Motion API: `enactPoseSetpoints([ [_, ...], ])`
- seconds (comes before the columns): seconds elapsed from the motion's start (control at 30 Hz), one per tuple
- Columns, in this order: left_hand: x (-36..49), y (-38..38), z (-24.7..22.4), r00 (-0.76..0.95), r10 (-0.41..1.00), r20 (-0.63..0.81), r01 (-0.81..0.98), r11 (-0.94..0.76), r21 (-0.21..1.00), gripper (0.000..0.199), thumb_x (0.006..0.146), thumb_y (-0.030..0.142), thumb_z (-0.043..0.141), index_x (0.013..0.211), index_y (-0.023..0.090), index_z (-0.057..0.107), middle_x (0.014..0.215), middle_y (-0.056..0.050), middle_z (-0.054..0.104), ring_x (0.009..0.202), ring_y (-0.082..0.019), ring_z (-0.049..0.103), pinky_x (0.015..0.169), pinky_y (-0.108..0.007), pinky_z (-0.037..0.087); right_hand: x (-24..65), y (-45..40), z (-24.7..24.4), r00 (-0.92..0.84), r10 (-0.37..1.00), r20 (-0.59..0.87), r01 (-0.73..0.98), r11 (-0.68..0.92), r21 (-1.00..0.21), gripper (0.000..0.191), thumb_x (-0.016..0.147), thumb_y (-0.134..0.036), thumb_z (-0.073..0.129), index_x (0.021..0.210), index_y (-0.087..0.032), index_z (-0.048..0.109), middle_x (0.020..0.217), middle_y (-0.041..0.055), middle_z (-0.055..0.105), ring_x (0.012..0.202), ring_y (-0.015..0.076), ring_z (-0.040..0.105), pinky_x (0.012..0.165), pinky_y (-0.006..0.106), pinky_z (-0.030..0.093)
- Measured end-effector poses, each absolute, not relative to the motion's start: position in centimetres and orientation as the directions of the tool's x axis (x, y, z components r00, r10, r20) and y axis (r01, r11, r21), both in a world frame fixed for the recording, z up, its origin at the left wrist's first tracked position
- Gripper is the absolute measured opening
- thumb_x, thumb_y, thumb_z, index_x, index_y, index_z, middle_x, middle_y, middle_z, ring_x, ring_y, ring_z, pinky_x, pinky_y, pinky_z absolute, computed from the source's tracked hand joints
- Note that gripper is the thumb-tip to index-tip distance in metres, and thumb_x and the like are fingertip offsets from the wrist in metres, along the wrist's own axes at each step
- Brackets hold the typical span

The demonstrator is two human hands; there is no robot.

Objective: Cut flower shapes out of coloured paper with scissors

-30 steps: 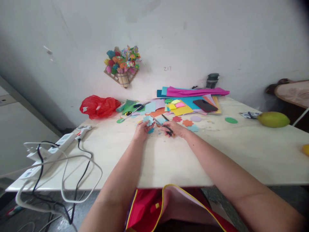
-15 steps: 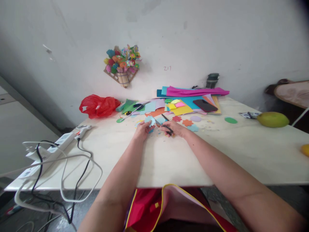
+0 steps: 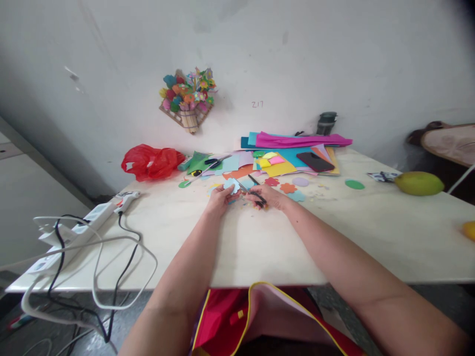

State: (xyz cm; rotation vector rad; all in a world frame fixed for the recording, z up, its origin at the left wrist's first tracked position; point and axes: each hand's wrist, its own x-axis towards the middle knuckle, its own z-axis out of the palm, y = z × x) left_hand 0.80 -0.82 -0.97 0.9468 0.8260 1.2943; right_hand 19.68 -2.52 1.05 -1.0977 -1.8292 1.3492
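Near the middle of the table my left hand (image 3: 218, 199) pinches a light blue paper flower (image 3: 231, 185) with a scalloped edge. My right hand (image 3: 270, 196) is closed round the dark handles of a pair of scissors (image 3: 256, 194). Their blades point left, at the right edge of the blue flower; whether they touch it I cannot tell. Just beyond my right hand lie a red paper flower (image 3: 272, 182), an orange paper flower (image 3: 288, 188) and a lilac paper oval (image 3: 300, 182). Small paper scraps are scattered around both hands.
Coloured paper sheets (image 3: 282, 168) with a dark phone (image 3: 315, 161) on top lie at the back. A second pair of scissors (image 3: 213, 162) and a red plastic bag (image 3: 152, 163) sit back left. A power strip (image 3: 79, 235) with cables lines the left edge; a yellow-green fruit (image 3: 419, 183) is right.
The blue flower has turned slightly in my left hand and now shows more of its face. The scissors have shifted very little. Elsewhere the table looks the same.
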Motion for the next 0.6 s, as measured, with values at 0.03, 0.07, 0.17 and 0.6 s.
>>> enactPoseSetpoints([
  [0.03, 0.81, -0.87, -0.94, 0.114, 0.993, 0.023, -0.398, 0.025, 0.917, 0.018, 0.068, 0.017, 0.071, 0.082, 0.008, 0.063, 0.076, -0.01, 0.068, 0.063, -0.016, 0.066, 0.059, -0.024, 0.054, 19.68, -2.5, 1.04, -0.474, 0.88, -0.003, 0.262, 0.138, -0.955, 0.025, 0.071, -0.036, 0.068, 0.077, -0.014, 0.058, 0.053, -0.003, 0.056, 0.037, 0.0048, 0.048, 0.032, 0.015, 0.031],
  [0.07, 0.81, -0.91, -0.91, 0.119, 0.992, 0.029, -0.398, 0.021, 0.917, 0.019, 0.067, 0.017, 0.071, 0.082, 0.008, 0.063, 0.076, -0.01, 0.068, 0.063, -0.016, 0.066, 0.059, -0.025, 0.054, 19.67, -2.48, 1.04, -0.476, 0.88, -0.002, 0.264, 0.141, -0.954, 0.025, 0.071, -0.035, 0.069, 0.077, -0.014, 0.057, 0.052, -0.0033, 0.055, 0.037, 0.0047, 0.048, 0.032, 0.015, 0.031],
  [0.17, 0.79, -0.97, -0.88, 0.125, 0.991, 0.047, -0.41, 0.009, 0.912, 0.019, 0.067, 0.017, 0.071, 0.082, 0.009, 0.063, 0.078, -0.009, 0.069, 0.066, -0.017, 0.067, 0.061, -0.025, 0.055, 19.69, -2.37, 1.01, -0.472, 0.882, -0.009, 0.273, 0.136, -0.952, 0.025, 0.069, -0.035, 0.07, 0.077, -0.014, 0.057, 0.051, -0.0042, 0.054, 0.037, 0.0049, 0.048, 0.033, 0.015, 0.032],
  [0.6, 0.85, -0.93, -0.79, 0.108, 0.993, 0.043, -0.437, 0.009, 0.9, 0.016, 0.067, 0.015, 0.068, 0.081, 0.01, 0.062, 0.077, -0.007, 0.068, 0.068, -0.018, 0.067, 0.068, -0.031, 0.056, 20.06, -2.3, 1.31, -0.499, 0.866, -0.016, 0.302, 0.157, -0.94, 0.028, 0.071, -0.039, 0.068, 0.07, -0.015, 0.054, 0.051, -0.0021, 0.058, 0.038, 0.0057, 0.049, 0.032, 0.015, 0.032],
])
